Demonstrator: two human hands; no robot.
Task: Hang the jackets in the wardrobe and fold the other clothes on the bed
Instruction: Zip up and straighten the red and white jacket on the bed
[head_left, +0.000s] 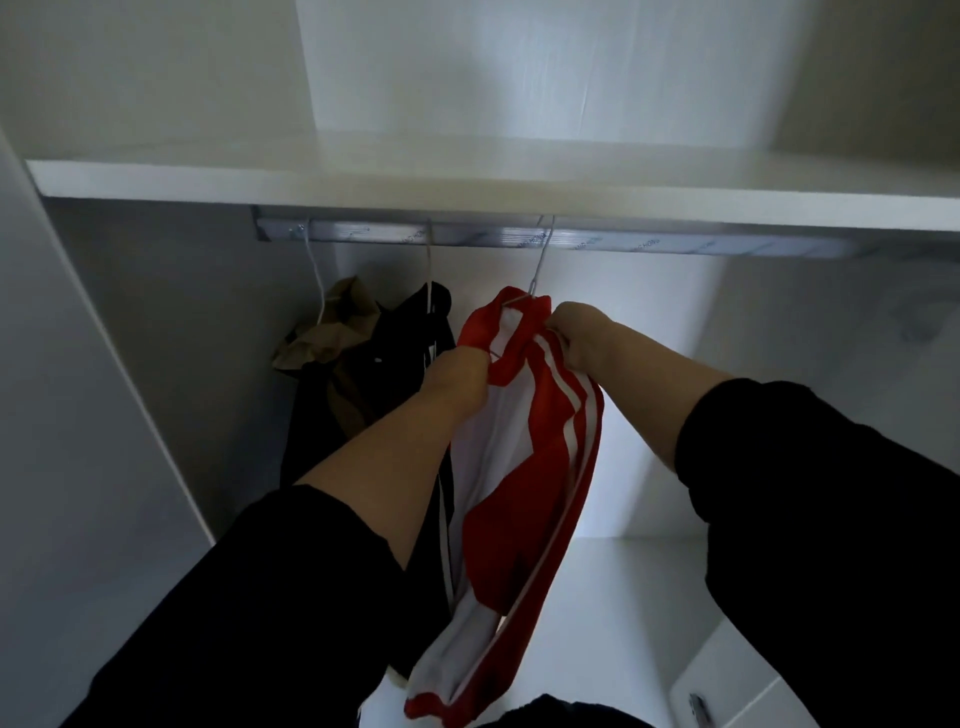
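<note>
A red jacket (540, 441) with white stripes and a white lining hangs on a wire hanger (540, 262) hooked over the metal wardrobe rail (623, 243). My left hand (460, 376) grips the jacket's left collar edge. My right hand (574, 335) pinches the fabric at the right shoulder near the collar. To the left on the same rail hang a black jacket (400, 353) and a tan jacket (343, 327), each on its own hanger.
A white shelf (467, 176) runs just above the rail. The wardrobe's left wall (104, 389) is close to the tan jacket. The rail stretches on to the right of the red jacket. A white drawer unit (727, 686) sits at the lower right.
</note>
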